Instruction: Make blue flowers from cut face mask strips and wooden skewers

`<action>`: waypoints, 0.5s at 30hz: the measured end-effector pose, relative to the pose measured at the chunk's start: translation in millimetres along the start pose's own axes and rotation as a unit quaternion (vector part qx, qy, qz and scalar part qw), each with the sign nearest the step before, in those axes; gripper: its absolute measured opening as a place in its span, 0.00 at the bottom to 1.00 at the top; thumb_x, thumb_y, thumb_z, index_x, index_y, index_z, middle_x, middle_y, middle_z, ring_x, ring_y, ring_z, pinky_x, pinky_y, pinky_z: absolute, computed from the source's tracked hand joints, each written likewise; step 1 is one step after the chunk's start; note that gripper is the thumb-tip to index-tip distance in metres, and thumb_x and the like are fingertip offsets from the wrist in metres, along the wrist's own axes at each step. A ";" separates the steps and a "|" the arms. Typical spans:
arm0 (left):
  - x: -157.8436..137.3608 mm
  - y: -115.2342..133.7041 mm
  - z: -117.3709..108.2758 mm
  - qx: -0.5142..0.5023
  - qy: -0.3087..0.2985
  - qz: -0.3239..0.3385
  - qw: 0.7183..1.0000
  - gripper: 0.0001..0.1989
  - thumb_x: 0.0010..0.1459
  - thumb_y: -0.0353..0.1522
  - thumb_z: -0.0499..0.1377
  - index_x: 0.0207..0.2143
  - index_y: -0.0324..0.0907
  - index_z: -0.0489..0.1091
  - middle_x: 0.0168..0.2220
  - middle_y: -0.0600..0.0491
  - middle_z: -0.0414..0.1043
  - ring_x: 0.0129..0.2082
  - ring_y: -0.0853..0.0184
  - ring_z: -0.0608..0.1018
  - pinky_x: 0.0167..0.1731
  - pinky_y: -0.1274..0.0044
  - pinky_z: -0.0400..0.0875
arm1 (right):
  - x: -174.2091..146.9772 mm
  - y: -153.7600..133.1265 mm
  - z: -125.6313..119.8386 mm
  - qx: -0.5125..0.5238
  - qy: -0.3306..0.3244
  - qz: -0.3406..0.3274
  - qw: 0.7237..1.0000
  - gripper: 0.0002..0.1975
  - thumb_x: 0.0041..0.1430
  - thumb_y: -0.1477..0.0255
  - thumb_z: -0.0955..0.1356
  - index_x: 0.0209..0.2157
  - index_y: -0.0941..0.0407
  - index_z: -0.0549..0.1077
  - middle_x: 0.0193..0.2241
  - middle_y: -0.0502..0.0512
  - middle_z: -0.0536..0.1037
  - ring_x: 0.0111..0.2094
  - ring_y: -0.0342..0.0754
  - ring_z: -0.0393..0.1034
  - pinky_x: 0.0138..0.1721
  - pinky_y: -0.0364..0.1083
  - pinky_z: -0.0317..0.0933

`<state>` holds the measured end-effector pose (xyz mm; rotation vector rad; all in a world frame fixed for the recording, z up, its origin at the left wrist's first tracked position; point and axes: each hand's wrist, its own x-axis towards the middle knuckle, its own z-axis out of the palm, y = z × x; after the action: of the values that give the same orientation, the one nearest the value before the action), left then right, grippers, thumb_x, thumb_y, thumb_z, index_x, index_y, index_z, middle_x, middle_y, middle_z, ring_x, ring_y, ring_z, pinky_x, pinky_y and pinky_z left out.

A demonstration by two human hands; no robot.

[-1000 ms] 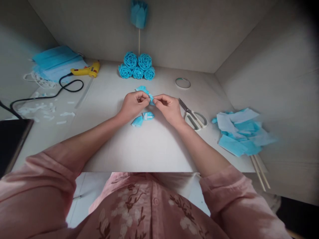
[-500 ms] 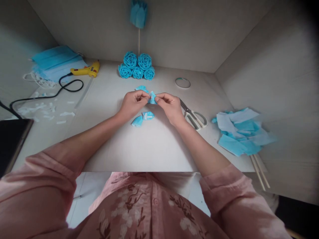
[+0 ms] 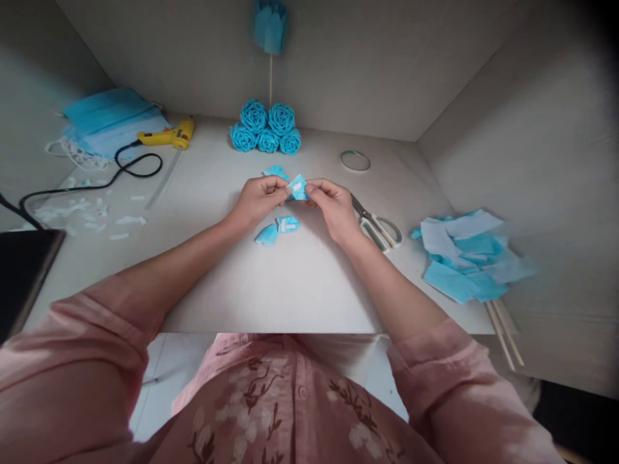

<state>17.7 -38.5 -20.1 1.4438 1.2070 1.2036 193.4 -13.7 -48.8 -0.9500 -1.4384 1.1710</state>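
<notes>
Between my two hands is a small folded piece of blue fabric with a white strip on its face. My left hand pinches its left edge, and my right hand pinches its right edge. Just beyond my left fingers lies another blue folded piece, partly covered by them. Nearer to me on the table are a blue petal-shaped piece and a blue piece with a white strip. Scissors with white handles lie beside my right wrist.
Blue rolled roses are stacked at the back, below a blue flower on a stick. A yellow glue gun and blue face masks lie left. Tape ring, fabric scraps and wooden sticks lie right.
The blue piece between my fingers has turned and opened out, so its white strip now faces up. Both hands have stayed nearly in place.
</notes>
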 end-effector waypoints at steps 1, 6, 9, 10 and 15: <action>0.1 0.2 0.0 -0.006 0.007 0.000 1.000 0.05 0.53 0.32 0.61 0.25 0.41 0.70 0.20 0.58 0.65 0.22 0.73 0.66 0.25 0.79 0.63 | 0.5 0.3 -0.3 -0.015 0.009 -0.010 1.000 0.15 0.57 0.58 0.72 0.40 0.53 0.79 0.38 0.53 0.82 0.39 0.46 0.75 0.43 0.47 0.71; 2.2 0.6 0.3 -0.028 0.060 -0.030 0.997 0.07 0.51 0.25 0.60 0.22 0.41 0.69 0.20 0.59 0.65 0.21 0.74 0.66 0.27 0.78 0.65 | -3.0 -10.1 -0.6 -0.145 0.093 -0.130 0.976 0.11 0.62 0.61 0.69 0.42 0.52 0.77 0.40 0.54 0.81 0.41 0.47 0.74 0.45 0.47 0.68; 2.3 -0.3 0.5 -0.024 0.063 -0.029 0.997 0.08 0.52 0.25 0.60 0.22 0.40 0.69 0.20 0.59 0.65 0.21 0.74 0.66 0.27 0.79 0.65 | -8.4 -18.9 1.1 -0.244 0.074 -0.194 0.947 0.06 0.64 0.67 0.68 0.35 0.52 0.77 0.36 0.53 0.81 0.39 0.48 0.73 0.46 0.48 0.66; 2.0 -0.7 0.5 -0.020 0.061 -0.024 0.998 0.08 0.53 0.25 0.60 0.22 0.40 0.69 0.19 0.60 0.65 0.21 0.74 0.65 0.27 0.79 0.64 | -9.6 -20.4 1.7 -0.271 0.059 -0.208 0.938 0.07 0.64 0.68 0.68 0.34 0.52 0.77 0.35 0.53 0.81 0.38 0.48 0.72 0.46 0.48 0.65; 0.3 -2.0 0.8 0.006 0.042 0.011 0.999 0.06 0.53 0.28 0.61 0.23 0.40 0.70 0.20 0.59 0.65 0.23 0.74 0.66 0.27 0.80 0.63 | -9.6 -18.3 2.4 -0.346 0.029 -0.224 0.911 0.08 0.65 0.70 0.67 0.35 0.53 0.80 0.33 0.54 0.80 0.36 0.49 0.71 0.45 0.49 0.62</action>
<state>18.2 -37.9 -22.1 1.4312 1.2610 1.2845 193.2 -27.3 -33.2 -1.0235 -1.9398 0.2747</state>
